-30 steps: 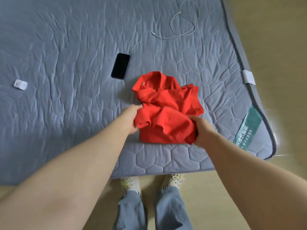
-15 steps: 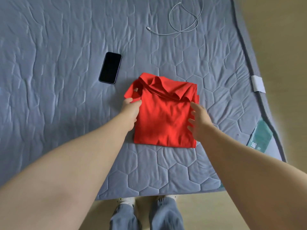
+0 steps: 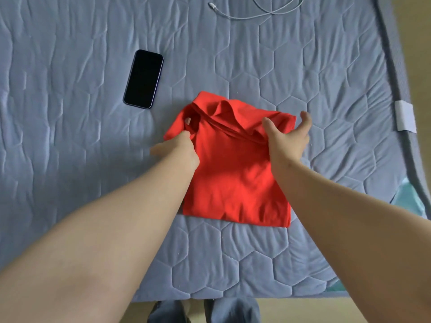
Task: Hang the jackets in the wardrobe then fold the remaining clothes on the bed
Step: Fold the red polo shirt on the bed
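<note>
A red shirt (image 3: 235,183) lies folded into a rough rectangle on the grey-blue quilted bed (image 3: 70,136), its collar bunched along the far edge. My left hand (image 3: 179,149) is at the shirt's far left corner. Its fingers curl into the fabric beside the collar, and its thumb sticks out over the quilt. My right hand (image 3: 289,136) is spread over the far right corner. The thumb rests on the cloth and the fingers reach past the shirt's right edge.
A black phone (image 3: 143,79) lies face up to the far left of the shirt. A white cable (image 3: 251,15) curls near the far edge. The bed's piped edge (image 3: 396,89) runs down the right, with floor beyond. My legs (image 3: 205,311) stand at the near edge.
The crumpled shirt was laid flat and folded into a rectangle. Both hands then slid from its sides up to the far corners by the collar. The camera moved closer.
</note>
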Demonstrator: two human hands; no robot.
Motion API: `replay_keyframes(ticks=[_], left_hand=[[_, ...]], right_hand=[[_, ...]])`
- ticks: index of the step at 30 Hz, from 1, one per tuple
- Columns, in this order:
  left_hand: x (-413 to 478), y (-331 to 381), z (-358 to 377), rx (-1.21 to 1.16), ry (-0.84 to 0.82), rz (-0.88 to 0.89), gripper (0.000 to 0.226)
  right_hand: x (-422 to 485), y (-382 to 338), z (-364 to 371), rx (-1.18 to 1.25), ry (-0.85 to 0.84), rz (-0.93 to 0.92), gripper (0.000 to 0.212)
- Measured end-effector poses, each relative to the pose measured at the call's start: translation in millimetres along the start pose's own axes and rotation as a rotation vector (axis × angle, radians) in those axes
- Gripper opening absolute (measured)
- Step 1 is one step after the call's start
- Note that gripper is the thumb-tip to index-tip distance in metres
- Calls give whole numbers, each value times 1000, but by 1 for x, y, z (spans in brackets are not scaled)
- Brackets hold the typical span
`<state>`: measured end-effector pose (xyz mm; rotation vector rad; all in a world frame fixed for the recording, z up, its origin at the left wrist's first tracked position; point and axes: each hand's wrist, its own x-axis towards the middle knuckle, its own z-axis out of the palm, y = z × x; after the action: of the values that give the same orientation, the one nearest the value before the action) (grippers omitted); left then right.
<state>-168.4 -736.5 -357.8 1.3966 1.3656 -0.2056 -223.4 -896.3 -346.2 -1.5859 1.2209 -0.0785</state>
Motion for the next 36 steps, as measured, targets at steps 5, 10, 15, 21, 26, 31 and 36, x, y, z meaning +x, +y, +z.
replay_keyframes(ticks=[5, 10, 15, 21, 26, 31, 36], left_hand=[[-14, 11, 6, 161, -225, -32, 11], [-23, 25, 5, 187, -383, 28, 3], [-23, 22, 12, 189, -693, 79, 36], [-24, 25, 21, 682, -1004, 467, 76], [-41, 39, -1, 563, -979, 522, 40], [-47, 58, -35, 419, -909, 507, 22], [-17, 76, -2, 116, -532, 360, 62]], right_hand=[[16, -2, 28, 46, -118, 135, 96], [1, -41, 10, 488, -216, 191, 45], [-28, -60, -23, 946, -421, 355, 40], [-26, -68, -35, 962, -490, 394, 31], [-22, -63, -37, 935, -476, 395, 30], [-30, -69, -35, 895, -506, 380, 27], [-17, -75, -13, 648, -540, 279, 47]])
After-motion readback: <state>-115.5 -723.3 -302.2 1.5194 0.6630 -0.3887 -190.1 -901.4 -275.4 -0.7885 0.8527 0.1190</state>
